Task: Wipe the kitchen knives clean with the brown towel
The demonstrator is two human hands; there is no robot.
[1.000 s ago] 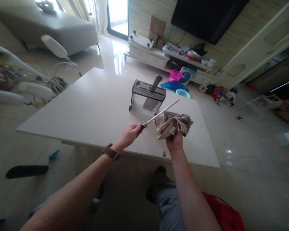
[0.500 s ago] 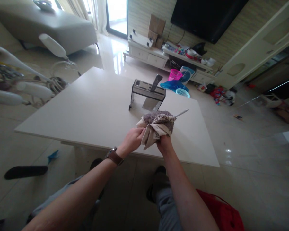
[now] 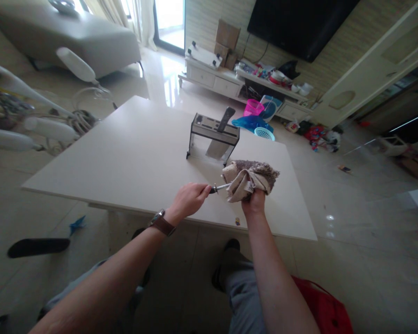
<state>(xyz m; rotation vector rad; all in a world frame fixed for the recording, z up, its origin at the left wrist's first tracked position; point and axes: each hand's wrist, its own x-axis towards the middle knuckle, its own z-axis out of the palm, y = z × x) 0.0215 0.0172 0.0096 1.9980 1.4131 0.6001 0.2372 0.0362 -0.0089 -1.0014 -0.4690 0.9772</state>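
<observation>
Your left arm (image 3: 114, 271) slants up from the lower left, back of the hand uppermost, and your left hand (image 3: 191, 200) is wrapped round the dark handle (image 3: 213, 189) of a metal rod (image 3: 224, 186) that runs rightward into the cloth (image 3: 254, 178) above the white table (image 3: 125, 157). Your right arm (image 3: 277, 266) rises from the lower right, the right hand (image 3: 255, 203) curled under the bunched cloth and gripping it. Folds hide the rod's far part and most right fingers, while your left hand covers much of the handle.
</observation>
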